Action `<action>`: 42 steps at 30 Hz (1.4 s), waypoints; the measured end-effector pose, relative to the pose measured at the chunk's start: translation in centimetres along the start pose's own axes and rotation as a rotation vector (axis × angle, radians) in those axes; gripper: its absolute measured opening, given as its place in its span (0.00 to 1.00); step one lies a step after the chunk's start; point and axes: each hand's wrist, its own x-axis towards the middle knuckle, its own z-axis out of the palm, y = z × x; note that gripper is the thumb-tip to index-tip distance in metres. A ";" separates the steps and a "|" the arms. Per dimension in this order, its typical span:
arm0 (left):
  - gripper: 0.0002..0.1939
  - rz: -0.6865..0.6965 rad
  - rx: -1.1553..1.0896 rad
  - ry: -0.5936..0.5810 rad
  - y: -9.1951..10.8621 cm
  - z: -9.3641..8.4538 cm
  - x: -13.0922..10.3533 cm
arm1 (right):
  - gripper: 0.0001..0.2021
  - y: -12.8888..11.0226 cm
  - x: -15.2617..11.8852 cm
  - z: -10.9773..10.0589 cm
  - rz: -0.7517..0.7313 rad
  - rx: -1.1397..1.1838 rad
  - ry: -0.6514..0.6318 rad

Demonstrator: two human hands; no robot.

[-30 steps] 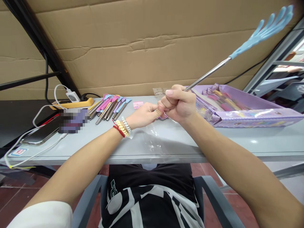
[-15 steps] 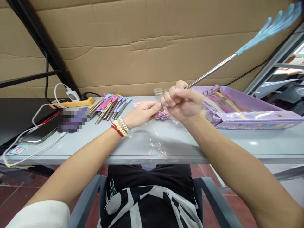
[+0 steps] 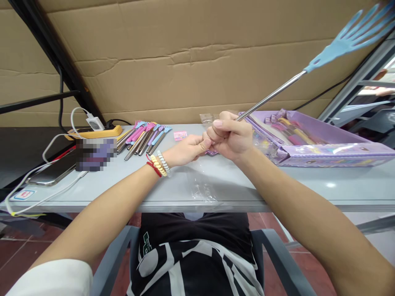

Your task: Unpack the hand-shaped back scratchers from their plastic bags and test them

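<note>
Backscratcher (image 3: 271, 98) with a slim silver metal rod and a light-blue, hand-shaped plastic head is held obliquely above the light-grey flat tabletop (image 3: 308, 185), its head directed up and to the right. The rod is gripped in the right bare hand (image 3: 233, 135), its fingers clenched. The lower end is enclosed by the left bare hand (image 3: 189, 149), by whose curled fingers and thumb it is pinched; the tip is concealed. The two hands are in contact. Clear, creased plastic film (image 3: 202, 187) is spread beneath them. A small pink printed card (image 3: 180, 135) is laid just beyond the left hand. Farther left, a cluster of pink, blue and purple collapsed metal-rod backscratchers (image 3: 143, 137) is laid out, near a yellow plastic power strip (image 3: 106, 132). To the right, wrapped items are contained in an open, shallow purple printed box (image 3: 336, 158).
</note>
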 end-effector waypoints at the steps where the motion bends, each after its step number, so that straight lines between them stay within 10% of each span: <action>1: 0.35 -0.002 0.029 0.006 0.1 0.2 0.0 | 0.29 -0.1 0.0 0.0 0.009 -0.003 0.005; 10: 0.39 -0.081 0.162 0.033 0.8 0.6 0.0 | 0.31 -0.8 -0.1 -0.2 0.001 -0.016 -0.066; 21: 0.28 -0.315 -0.345 -0.307 1.9 -0.8 -0.8 | 0.29 -2.3 0.1 -1.2 -0.084 0.047 -0.222; 29: 0.18 -0.373 -0.306 -0.217 1.4 -1.9 -1.1 | 0.34 -3.9 0.3 -2.7 -0.110 -0.155 0.083; 42: 0.15 0.044 0.647 0.142 0.8 -2.4 -0.7 | 0.37 -3.7 1.3 -3.1 -0.131 -0.090 0.286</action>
